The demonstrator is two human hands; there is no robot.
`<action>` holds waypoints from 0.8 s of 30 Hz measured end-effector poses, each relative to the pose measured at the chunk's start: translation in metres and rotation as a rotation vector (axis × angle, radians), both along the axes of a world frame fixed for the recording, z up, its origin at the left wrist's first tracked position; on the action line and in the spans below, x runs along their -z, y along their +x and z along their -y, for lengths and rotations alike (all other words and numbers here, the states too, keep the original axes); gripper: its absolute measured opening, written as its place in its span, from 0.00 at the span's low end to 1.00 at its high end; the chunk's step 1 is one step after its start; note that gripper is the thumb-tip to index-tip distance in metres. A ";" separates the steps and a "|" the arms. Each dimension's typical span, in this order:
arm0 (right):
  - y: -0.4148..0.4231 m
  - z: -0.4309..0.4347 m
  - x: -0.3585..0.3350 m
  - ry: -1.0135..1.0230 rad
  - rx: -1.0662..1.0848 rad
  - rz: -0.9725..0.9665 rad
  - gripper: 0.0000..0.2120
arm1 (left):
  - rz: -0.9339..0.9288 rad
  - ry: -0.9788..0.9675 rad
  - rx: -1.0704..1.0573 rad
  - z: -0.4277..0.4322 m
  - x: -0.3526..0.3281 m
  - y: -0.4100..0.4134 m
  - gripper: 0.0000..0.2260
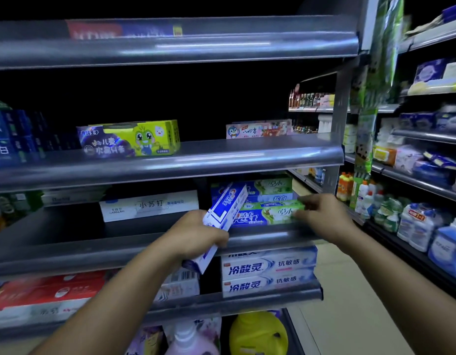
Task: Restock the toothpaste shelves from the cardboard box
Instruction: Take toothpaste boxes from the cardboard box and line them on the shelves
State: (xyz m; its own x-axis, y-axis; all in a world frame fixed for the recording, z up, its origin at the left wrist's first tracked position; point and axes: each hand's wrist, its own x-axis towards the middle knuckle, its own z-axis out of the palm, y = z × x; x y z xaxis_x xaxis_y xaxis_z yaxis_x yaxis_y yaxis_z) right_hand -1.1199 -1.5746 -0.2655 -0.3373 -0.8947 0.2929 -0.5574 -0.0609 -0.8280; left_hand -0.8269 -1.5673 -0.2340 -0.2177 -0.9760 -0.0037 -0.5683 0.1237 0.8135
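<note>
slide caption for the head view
Left hand holds blue toothpaste box; right hand grips shelved green box.

Single view: wide-angle head cam. Looks forward and slightly down onto the shelves [170, 160], close in; shelf edges span the frame and bow with the lens. My forearms enter from the bottom edge. Frame centre sits on the blue box [225, 208] my left hand [196, 234] grips and the green box [270, 213] my right hand [321, 213] holds by its end. Right margin catches the next rack [414, 175] and floor [350, 290] obliquely.
</note>
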 end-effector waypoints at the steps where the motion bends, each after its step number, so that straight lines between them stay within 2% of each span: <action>1: 0.002 0.001 0.003 0.024 0.011 -0.016 0.25 | 0.021 0.011 0.004 0.001 0.000 -0.001 0.16; 5: 0.007 -0.005 0.005 0.031 0.067 0.010 0.25 | 0.004 0.017 -0.029 -0.001 0.003 0.000 0.16; 8: 0.015 -0.021 0.003 -0.090 0.178 -0.126 0.27 | -0.043 -0.037 -0.062 -0.008 0.011 0.005 0.14; 11: 0.043 -0.053 0.005 -0.322 0.177 -0.144 0.15 | -0.204 -0.038 -0.098 -0.020 0.019 0.008 0.09; 13: 0.069 -0.073 0.009 -0.331 0.067 -0.057 0.05 | -0.356 0.003 -0.120 -0.028 0.021 0.006 0.11; 14: 0.084 -0.081 0.011 -0.312 -0.007 -0.009 0.04 | -0.427 0.017 -0.139 -0.030 0.019 0.005 0.12; 18: 0.128 -0.101 0.005 -0.151 -0.246 0.162 0.25 | -0.704 0.089 -0.205 -0.037 0.015 -0.005 0.08; 20: 0.140 -0.101 0.002 -0.063 -0.310 0.194 0.32 | -0.865 0.176 -0.200 -0.041 0.014 -0.011 0.10; 22: 0.147 -0.099 -0.002 -0.041 -0.325 0.228 0.31 | -0.998 0.225 -0.180 -0.044 0.012 -0.017 0.11; 24: 0.151 -0.098 -0.005 -0.044 -0.348 0.280 0.25 | -1.075 0.237 -0.158 -0.045 0.012 -0.023 0.09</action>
State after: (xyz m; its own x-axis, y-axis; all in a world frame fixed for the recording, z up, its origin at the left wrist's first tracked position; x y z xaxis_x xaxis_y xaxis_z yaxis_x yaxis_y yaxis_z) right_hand -0.9693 -1.4770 -0.2606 -0.0902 -0.9576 0.2736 -0.2521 -0.2438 -0.9365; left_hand -0.8496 -1.5227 -0.2457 -0.0929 -0.9926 -0.0779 0.4514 -0.1117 0.8853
